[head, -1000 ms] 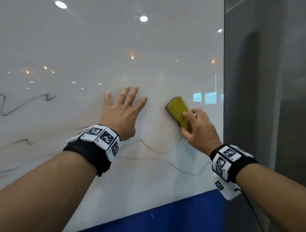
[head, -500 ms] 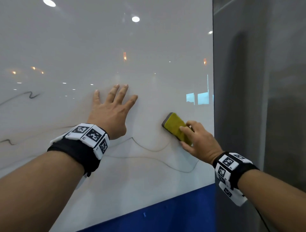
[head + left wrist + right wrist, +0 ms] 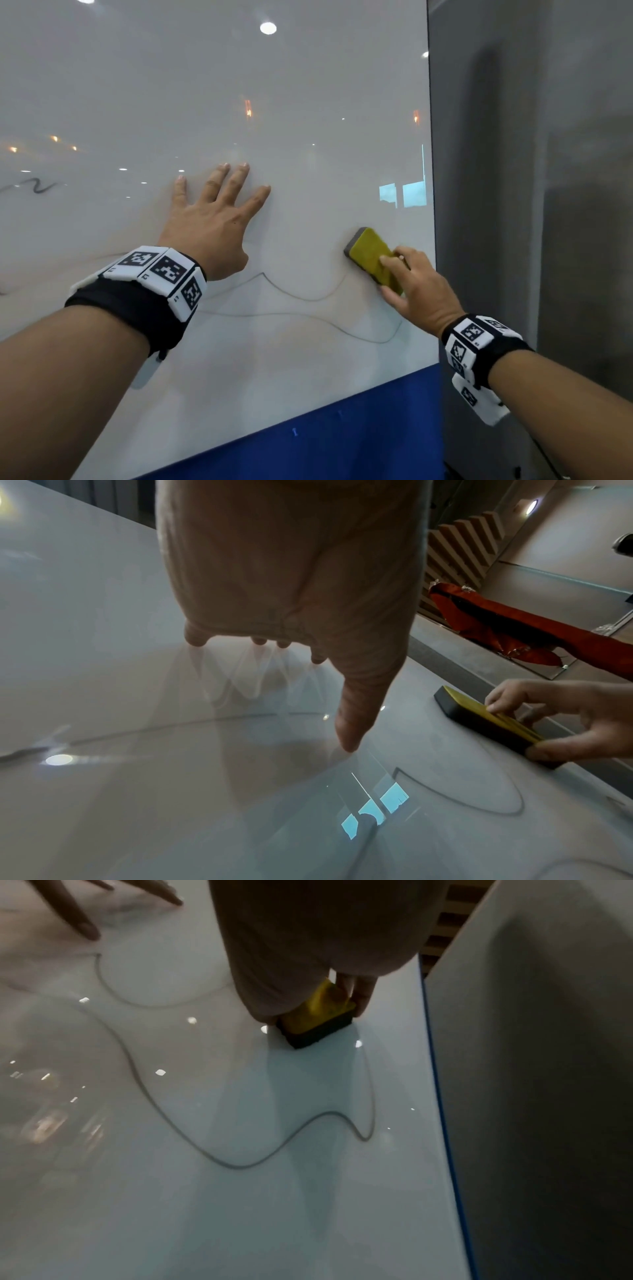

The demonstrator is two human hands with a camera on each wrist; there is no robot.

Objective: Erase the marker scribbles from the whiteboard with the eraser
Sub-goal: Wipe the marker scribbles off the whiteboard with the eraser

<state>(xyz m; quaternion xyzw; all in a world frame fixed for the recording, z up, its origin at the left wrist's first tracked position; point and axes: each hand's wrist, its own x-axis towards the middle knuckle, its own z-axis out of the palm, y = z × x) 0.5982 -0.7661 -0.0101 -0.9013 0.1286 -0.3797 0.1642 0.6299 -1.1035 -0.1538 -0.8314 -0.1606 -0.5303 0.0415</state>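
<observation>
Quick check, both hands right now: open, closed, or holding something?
Left hand: open, fingers spread flat against the whiteboard.
Right hand: grips the yellow eraser, pressing it to the whiteboard.

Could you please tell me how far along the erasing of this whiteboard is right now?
Partly done. The whiteboard above both hands shows no marks. The right hand grips the eraser against the board while the left hand lies flat. Left: the wavy lines below the eraser and scribbles at far left.
</observation>
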